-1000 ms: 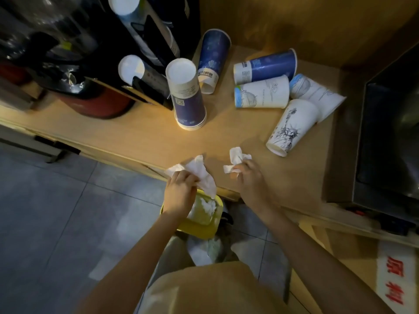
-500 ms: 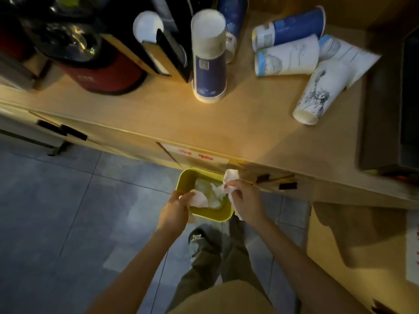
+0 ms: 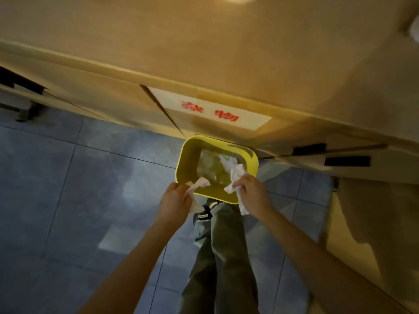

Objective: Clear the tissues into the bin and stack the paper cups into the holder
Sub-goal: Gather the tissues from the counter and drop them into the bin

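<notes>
A crumpled white tissue (image 3: 199, 183) is pinched in the left hand (image 3: 174, 200) at the near rim of the yellow bin (image 3: 188, 155); another tissue (image 3: 235, 175) is clutched in the right hand (image 3: 251, 191), nearer the bin's opening. Both tissues hang just above the opening, so only a release seems needed.

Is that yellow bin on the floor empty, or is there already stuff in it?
Not empty. The yellow bin already holds crumpled white tissue over a clear liner. How full it is, I cannot tell.
</notes>
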